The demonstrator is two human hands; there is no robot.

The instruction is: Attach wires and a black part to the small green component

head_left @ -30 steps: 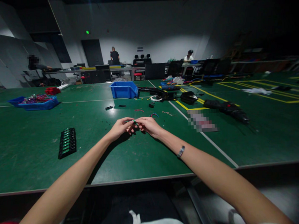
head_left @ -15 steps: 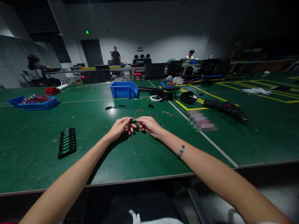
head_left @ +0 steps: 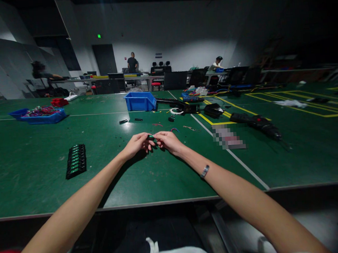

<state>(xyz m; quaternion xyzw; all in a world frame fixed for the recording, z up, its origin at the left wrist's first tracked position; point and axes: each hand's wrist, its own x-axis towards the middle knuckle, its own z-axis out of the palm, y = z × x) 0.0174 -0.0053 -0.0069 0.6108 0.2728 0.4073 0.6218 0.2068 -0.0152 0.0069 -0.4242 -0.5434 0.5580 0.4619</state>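
Between my two hands, above the green table, is a small black-and-green part [head_left: 150, 137]. My left hand [head_left: 139, 144] pinches its left side between thumb and fingers. At its right end, the fingertips of my right hand [head_left: 168, 142] are closed on it. Any finer piece between the fingertips is too small to make out. A black tray [head_left: 76, 161] with a row of several green-and-black parts lies to the left. Two small dark strips, one on the left [head_left: 123, 121] and one on the right [head_left: 138, 119], lie beyond my hands, with short red wires [head_left: 158, 124] nearby.
A blue bin [head_left: 139, 101] stands behind the strips. Blue trays [head_left: 44, 118] with colourful wires are at the far left. To the right lie a white ring [head_left: 176, 111], a black tool-like bundle [head_left: 257, 125] and a pixelated patch [head_left: 229, 137]. Several people are at far desks.
My hands have barely moved and keep hold of the small part. In the background, the person at the right desk has shifted posture slightly.
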